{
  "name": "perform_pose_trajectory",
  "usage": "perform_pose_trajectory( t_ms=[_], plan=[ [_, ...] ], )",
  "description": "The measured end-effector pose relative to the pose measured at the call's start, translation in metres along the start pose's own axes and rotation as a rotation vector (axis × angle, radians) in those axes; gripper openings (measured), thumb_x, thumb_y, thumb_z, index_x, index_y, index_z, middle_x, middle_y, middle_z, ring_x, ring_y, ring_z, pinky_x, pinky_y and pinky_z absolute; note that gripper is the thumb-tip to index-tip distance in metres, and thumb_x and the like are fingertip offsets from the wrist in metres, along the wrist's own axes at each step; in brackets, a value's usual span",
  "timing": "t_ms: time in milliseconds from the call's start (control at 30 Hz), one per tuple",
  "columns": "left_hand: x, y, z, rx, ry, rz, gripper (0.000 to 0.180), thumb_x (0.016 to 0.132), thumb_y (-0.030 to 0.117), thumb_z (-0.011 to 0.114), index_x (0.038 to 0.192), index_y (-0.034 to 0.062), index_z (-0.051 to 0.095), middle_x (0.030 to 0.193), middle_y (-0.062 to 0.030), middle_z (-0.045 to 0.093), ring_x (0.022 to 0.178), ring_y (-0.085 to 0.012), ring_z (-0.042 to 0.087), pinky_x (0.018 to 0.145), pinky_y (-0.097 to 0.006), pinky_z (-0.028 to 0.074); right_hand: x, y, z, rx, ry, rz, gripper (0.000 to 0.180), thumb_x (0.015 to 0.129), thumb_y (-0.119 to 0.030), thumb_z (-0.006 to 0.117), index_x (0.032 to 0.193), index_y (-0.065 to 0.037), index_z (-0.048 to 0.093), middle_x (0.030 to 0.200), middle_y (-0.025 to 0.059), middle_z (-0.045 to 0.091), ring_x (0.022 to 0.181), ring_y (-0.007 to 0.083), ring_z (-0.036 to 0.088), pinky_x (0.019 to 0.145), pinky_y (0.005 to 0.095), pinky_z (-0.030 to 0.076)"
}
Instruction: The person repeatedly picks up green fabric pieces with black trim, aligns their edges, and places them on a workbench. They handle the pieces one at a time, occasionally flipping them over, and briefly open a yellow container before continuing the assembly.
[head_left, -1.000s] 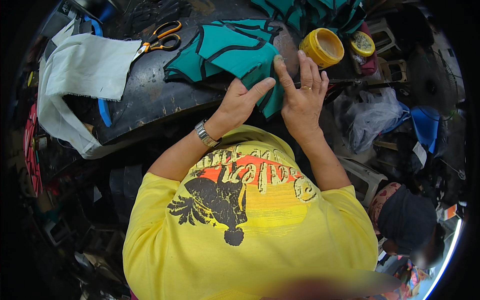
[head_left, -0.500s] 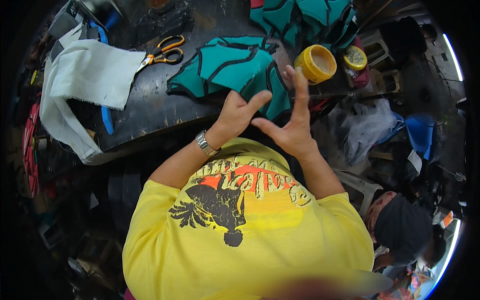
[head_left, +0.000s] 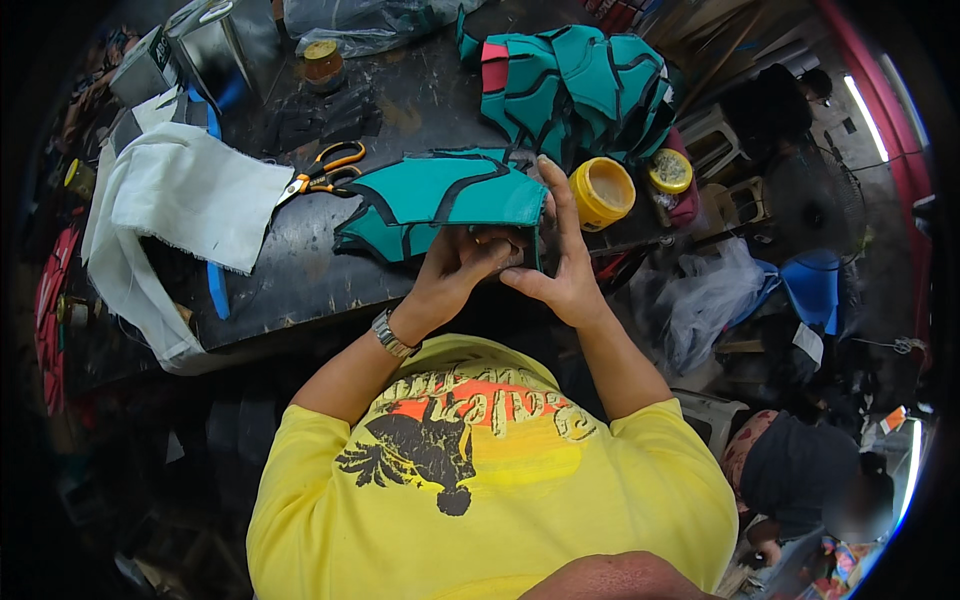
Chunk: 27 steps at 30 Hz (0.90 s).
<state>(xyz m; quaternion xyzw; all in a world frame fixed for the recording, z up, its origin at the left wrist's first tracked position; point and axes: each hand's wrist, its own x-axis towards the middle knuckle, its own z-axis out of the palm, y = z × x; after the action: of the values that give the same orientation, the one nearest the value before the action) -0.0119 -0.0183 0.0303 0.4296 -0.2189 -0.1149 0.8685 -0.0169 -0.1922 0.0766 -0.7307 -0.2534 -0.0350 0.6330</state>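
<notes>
Nearest is the wearer's yellow printed T-shirt (head_left: 570, 510), with a metal wristwatch (head_left: 393, 335) on the left wrist. The left hand (head_left: 450, 278) grasps the front edge of a black-trimmed teal panel (head_left: 415, 192), fingers tucked beneath it. The right hand (head_left: 570, 275) curves around the panel's right end, thumb and fingers apart; whether it grips cannot be told. The panel lies at the near edge of the dark tabletop (head_left: 290, 270), partly over another teal piece. Just beyond the right hand stands an open yellow jar (head_left: 602, 193). Orange-and-black scissors (head_left: 325, 172) lie behind the panel's left end, touching white cloth (head_left: 200, 195). Farther back are heaped teal panels (head_left: 610, 80), a brown jar (head_left: 322, 68) and a clear plastic bag (head_left: 370, 22).
</notes>
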Motion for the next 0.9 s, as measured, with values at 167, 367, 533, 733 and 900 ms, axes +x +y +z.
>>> perform_pose_trajectory(
  t_ms=[167,367,533,733,900],
  plan=[
    [0.001,0.013,0.004,0.04,-0.089,0.105,0.057,0.096,0.007,0.065,0.145,-0.0004,0.038,0.135,-0.0108,0.052,0.119,-0.0196,0.057,0.101,-0.036,0.049,0.026,-0.008,-0.013,0.065,0.053,0.013,0.112,0.065,-0.01,0.075,0.16,-0.014,0.015,0.134,0.0132,0.044,0.12,0.0229,0.05,0.105,0.0361,0.04],
    [-0.009,0.025,-0.012,0.204,-0.045,0.111,0.062,0.092,0.009,0.068,0.149,0.007,0.044,0.144,-0.0076,0.042,0.113,-0.0163,0.059,0.098,-0.031,0.048,0.093,-0.015,-0.063,-0.267,0.247,-0.25,0.1,0.067,-0.017,0.077,0.155,-0.012,0.03,0.133,0.0138,0.047,0.117,0.0233,0.047,0.1,0.0368,0.045],
    [-0.025,0.025,-0.033,0.622,0.091,0.182,0.046,0.089,0.011,0.072,0.134,0.0102,0.062,0.137,-0.0074,0.051,0.107,-0.0141,0.061,0.093,-0.03,0.05,0.169,0.002,-0.138,-0.914,0.716,-0.482,0.102,0.07,-0.05,0.088,0.148,-0.009,0.037,0.137,0.0188,0.046,0.125,0.0332,0.044,0.109,0.0432,0.037],
    [-0.039,0.005,-0.053,0.918,0.218,0.249,0.036,0.085,0.004,0.074,0.121,0.0059,0.068,0.13,-0.0086,0.057,0.097,-0.0143,0.063,0.082,-0.026,0.052,0.178,0.062,-0.164,-1.423,0.664,-0.052,0.119,0.066,-0.076,0.076,0.158,-0.021,0.025,0.159,0.0271,0.023,0.145,0.0469,0.026,0.113,0.0646,0.026],
    [-0.041,-0.01,-0.058,1.154,0.14,0.402,0.031,0.082,0.0,0.075,0.111,0.007,0.072,0.118,-0.011,0.062,0.099,-0.0223,0.066,0.083,-0.031,0.056,0.131,0.06,-0.123,-1.158,0.546,-0.311,0.099,0.078,-0.03,0.084,0.157,-0.008,0.029,0.159,0.0185,0.031,0.144,0.0348,0.034,0.119,0.0439,0.027]
  ],
)
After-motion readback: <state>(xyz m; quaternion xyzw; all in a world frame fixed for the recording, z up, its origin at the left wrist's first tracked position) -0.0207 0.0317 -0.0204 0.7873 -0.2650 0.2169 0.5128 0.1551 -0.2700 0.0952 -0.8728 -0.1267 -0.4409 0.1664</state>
